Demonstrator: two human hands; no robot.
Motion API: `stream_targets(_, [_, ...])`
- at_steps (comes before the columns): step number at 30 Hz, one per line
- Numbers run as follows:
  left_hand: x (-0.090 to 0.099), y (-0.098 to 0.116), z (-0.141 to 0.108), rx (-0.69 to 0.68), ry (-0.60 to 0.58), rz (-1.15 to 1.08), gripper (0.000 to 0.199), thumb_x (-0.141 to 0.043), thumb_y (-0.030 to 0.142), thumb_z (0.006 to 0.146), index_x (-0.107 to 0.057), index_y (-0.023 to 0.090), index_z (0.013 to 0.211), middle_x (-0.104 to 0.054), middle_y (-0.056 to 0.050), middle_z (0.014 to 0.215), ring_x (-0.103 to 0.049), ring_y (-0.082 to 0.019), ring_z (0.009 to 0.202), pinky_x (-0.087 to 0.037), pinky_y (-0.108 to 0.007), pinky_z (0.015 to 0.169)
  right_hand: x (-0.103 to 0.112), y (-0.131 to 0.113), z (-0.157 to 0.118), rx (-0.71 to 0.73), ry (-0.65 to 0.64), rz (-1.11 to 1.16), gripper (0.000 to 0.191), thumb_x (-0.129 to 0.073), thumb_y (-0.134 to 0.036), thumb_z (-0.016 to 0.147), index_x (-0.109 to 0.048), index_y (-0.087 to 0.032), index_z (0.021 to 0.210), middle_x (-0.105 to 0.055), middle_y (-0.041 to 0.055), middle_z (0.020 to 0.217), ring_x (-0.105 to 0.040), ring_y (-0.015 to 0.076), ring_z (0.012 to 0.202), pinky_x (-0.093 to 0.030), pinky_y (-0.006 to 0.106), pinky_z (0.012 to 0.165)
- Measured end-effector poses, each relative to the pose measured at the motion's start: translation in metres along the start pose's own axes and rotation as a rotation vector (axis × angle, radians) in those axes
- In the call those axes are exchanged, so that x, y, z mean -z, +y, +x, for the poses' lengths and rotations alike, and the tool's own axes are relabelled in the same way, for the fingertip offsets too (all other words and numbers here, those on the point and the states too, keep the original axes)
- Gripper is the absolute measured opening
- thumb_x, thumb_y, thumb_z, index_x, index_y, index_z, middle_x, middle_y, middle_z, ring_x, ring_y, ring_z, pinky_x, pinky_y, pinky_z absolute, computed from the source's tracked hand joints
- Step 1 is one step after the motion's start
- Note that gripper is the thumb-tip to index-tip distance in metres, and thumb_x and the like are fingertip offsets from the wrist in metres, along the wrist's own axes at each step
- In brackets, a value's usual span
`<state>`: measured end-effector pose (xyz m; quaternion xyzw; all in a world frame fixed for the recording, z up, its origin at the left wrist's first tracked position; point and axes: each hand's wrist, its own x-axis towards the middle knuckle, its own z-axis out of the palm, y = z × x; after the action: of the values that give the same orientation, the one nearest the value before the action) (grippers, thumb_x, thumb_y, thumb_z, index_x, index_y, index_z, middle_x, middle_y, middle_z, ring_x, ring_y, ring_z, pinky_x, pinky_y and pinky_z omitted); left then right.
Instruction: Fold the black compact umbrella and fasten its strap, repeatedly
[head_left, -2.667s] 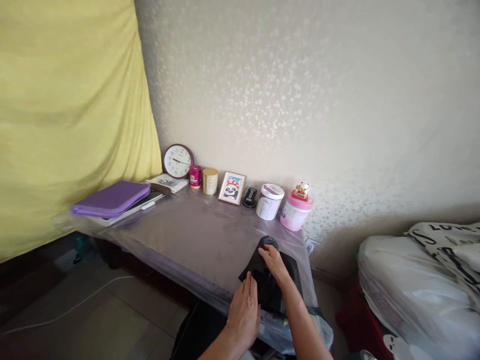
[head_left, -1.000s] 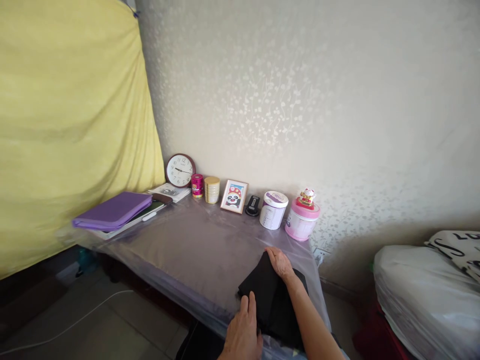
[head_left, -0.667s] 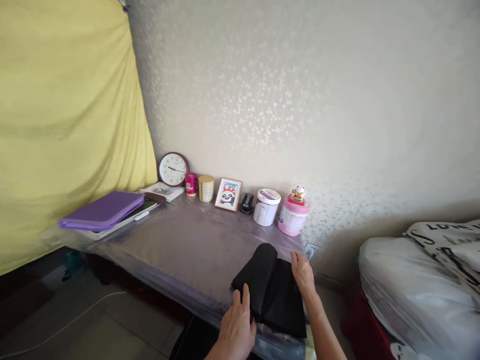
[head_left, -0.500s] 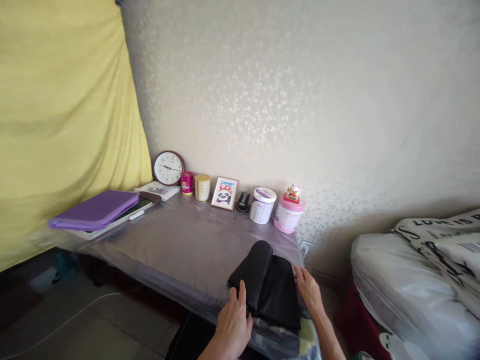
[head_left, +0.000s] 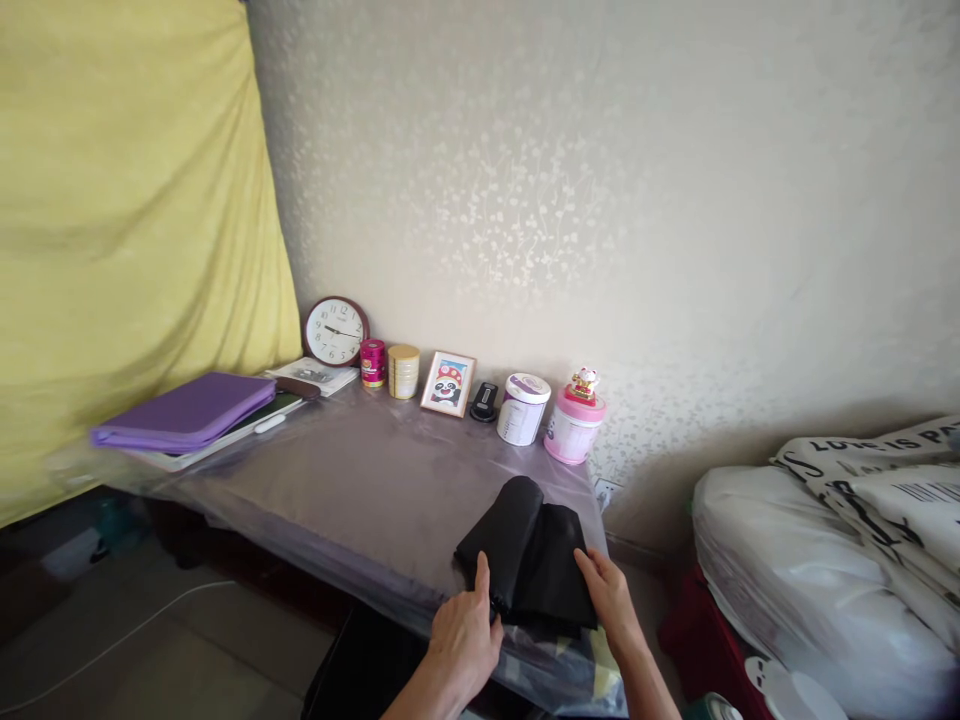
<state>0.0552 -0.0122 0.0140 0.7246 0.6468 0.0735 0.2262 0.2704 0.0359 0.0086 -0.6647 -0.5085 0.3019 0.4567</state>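
The black cloth (head_left: 504, 540) lay folded at the near right corner of the worktop (head_left: 337, 480), in the lower part of the frame just right of centre, its left half rounded like a loose roll and its right half flatter, with a valley between them. It looked light and soft, with a faint sheen that hinted at a thin, smooth weave, so it would probably slide on itself and lose its creases if pulled by one layer alone. Nothing about it seemed fragile. The left hand (head_left: 465, 635) touched its lower left edge, index finger stretched out along the fabric and thumb by the bottom rim; whether that grip had any layers pinched could not be made out. The right hand (head_left: 609, 590) had its fingertips on the right border, but with its underside hidden, it was unclear whether that grip had closed around the layers or only pressed on them. The best holds seemed to be the two outer sides, with thumb below and fingers above to catch every layer together. The clear cover (head_left: 525, 672) under the cloth looked slick and wrinkled near the lower edge of the frame, and could easily be caught up with it.
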Motion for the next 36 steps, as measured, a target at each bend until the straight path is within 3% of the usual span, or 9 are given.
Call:
stream_targets(3, [0.001,0.000,0.000,-0.008,0.019,0.024,0.069,-0.042,0.025,0.082,-0.007,0.010,0.139,-0.064,-0.010,0.089,-0.059,-0.021,0.086,-0.041,-0.030,0.076,0.003,-0.011,-0.005,-0.022,-0.043,0.201,0.046,-0.059,-0.054,0.064,-0.067,-0.016,0.087,-0.066,0.0029,0.066,-0.061,0.0203,0.065,-0.047,0.028,0.057])
stream_targets(10, [0.000,0.000,0.001,-0.001,0.019,0.037,0.069,-0.043,0.024,0.081,-0.009,0.010,0.139,-0.065,-0.011,0.090,-0.060,-0.022,0.086,-0.042,-0.032,0.075,-0.009,-0.041,-0.004,-0.071,-0.176,0.378,0.043,-0.063,-0.050,0.065,-0.067,-0.016,0.092,-0.067,0.0027,0.069,-0.062,0.0195,0.064,-0.049,0.028,0.057])
stream_targets(18, [0.000,0.000,0.004,0.007,0.011,0.048,0.070,-0.046,0.022,0.080,-0.010,0.009,0.139,-0.065,-0.013,0.094,-0.061,-0.023,0.087,-0.043,-0.032,0.076,-0.056,-0.068,0.012,-0.010,-0.241,0.392,0.048,-0.058,-0.052,0.069,-0.062,-0.015,0.100,-0.067,0.0028,0.073,-0.062,0.0190,0.066,-0.048,0.026,0.055])
stream_targets(22, [-0.001,-0.001,0.005,-0.017,0.011,0.038,0.071,-0.046,0.021,0.078,-0.011,0.005,0.138,-0.065,-0.014,0.095,-0.061,-0.024,0.088,-0.043,-0.033,0.077,-0.082,-0.067,0.022,-0.012,-0.236,0.371,0.049,-0.058,-0.049,0.070,-0.058,-0.013,0.104,-0.066,0.0030,0.071,-0.060,0.0171,0.063,-0.047,0.026,0.053])
stream_targets(25, [-0.003,-0.002,0.006,-0.019,0.011,0.036,0.070,-0.045,0.022,0.078,-0.013,0.005,0.138,-0.065,-0.014,0.095,-0.061,-0.023,0.089,-0.043,-0.032,0.077,-0.097,-0.058,0.030,-0.038,-0.215,0.275,0.049,-0.056,-0.043,0.072,-0.054,-0.013,0.110,-0.065,0.0035,0.075,-0.061,0.0169,0.066,-0.048,0.026,0.054])
stream_targets(29, [-0.001,-0.002,0.006,-0.009,0.003,0.042,0.064,-0.042,0.024,0.080,-0.019,0.006,0.137,-0.064,-0.014,0.096,-0.060,-0.023,0.090,-0.043,-0.031,0.077,-0.110,-0.048,0.039,0.031,-0.190,-0.022,0.045,-0.051,-0.040,0.075,-0.052,-0.014,0.111,-0.066,0.0045,0.077,-0.062,0.0187,0.071,-0.048,0.026,0.055])
stream_targets(33, [0.006,-0.006,0.001,-0.022,-0.011,0.049,0.064,-0.043,0.029,0.080,-0.021,0.006,0.136,-0.064,-0.013,0.095,-0.060,-0.024,0.089,-0.044,-0.032,0.076,-0.112,-0.048,0.040,0.143,-0.180,-0.273,0.037,-0.046,-0.036,0.079,-0.053,-0.016,0.109,-0.068,0.0040,0.073,-0.064,0.0188,0.074,-0.045,0.026,0.061])
stream_targets(36, [0.010,-0.008,-0.008,-0.024,0.018,0.058,0.060,-0.040,0.033,0.082,-0.026,0.006,0.134,-0.063,-0.014,0.097,-0.059,-0.025,0.091,-0.044,-0.035,0.079,-0.110,-0.052,0.037,0.169,-0.228,-0.281,0.037,-0.043,-0.036,0.082,-0.051,-0.013,0.110,-0.069,0.0040,0.068,-0.065,0.0177,0.071,-0.044,0.025,0.063])
